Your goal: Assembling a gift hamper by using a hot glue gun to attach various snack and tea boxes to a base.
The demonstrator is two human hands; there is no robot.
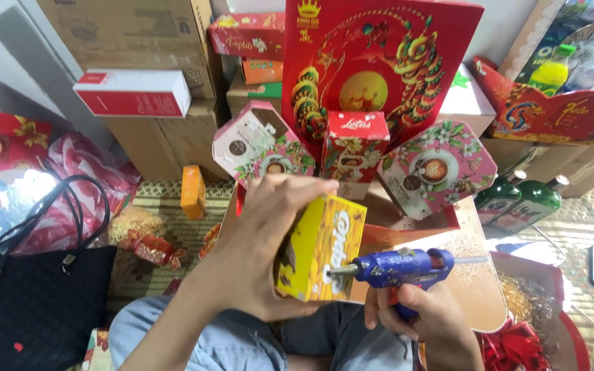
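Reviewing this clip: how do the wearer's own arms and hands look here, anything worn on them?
Both are bare. The left hand and its forearm show no sleeve, glove, watch or bracelet, and no ring shows on its fingers. The right hand is likewise ungloved, with a bare wrist where it leaves the picture. Below the arms, light blue denim covers the legs.

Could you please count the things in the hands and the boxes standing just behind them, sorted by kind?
Yellow box, in left hand: 1
Blue glue gun, in right hand: 1
Pink octagonal flowered boxes: 2
Small red flowered box: 1
Green bottles: 2
Total: 7
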